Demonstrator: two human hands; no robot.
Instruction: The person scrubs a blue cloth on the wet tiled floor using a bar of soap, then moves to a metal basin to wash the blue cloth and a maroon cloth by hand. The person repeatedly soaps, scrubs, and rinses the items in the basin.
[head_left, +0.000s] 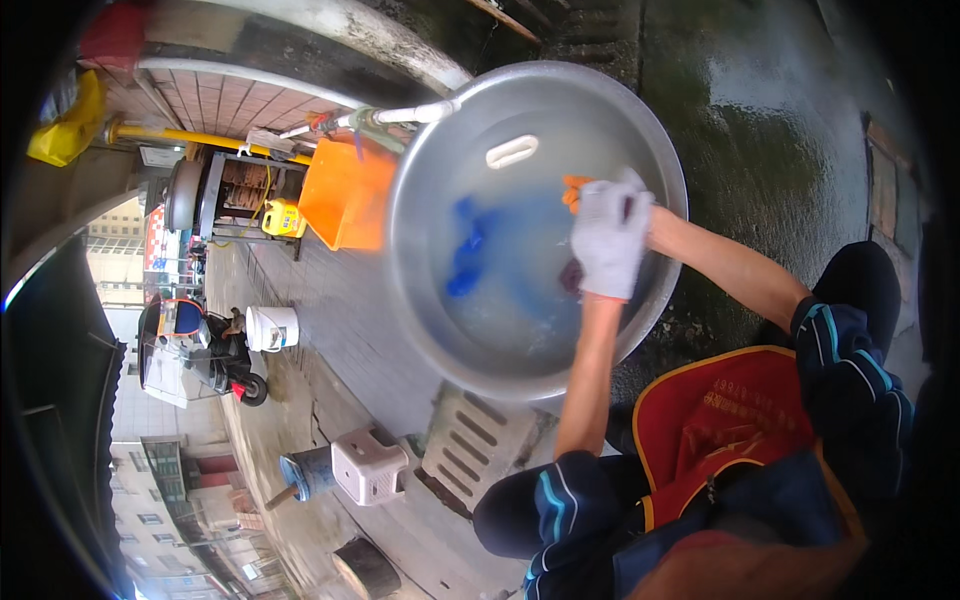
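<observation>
My left hand (604, 251) is in a white knit glove, over the water in a wide metal basin (412, 315). My right hand (634, 196) presses against it, pale and blurred by motion. The hands overlap, so their fingers and whatever they grip are hidden. Something orange (575, 193) pokes out beyond them; whether it is cloth or a glove's fingertips is unclear. Under my left hand shows a dark reddish thing (571, 276). Blue cloth-like material (469, 251) lies in the cloudy water. A white oblong piece with a slot, perhaps a scrub brush (512, 151), is near the far side.
A white pipe (409, 115) reaches the basin's rim, beside an orange plastic crate (345, 195). A yellow jug (283, 218), white bucket (271, 328), plastic stool (367, 465), slotted concrete drain cover (469, 442) and parked scooter (214, 352) are around. The pavement (750, 150) is wet.
</observation>
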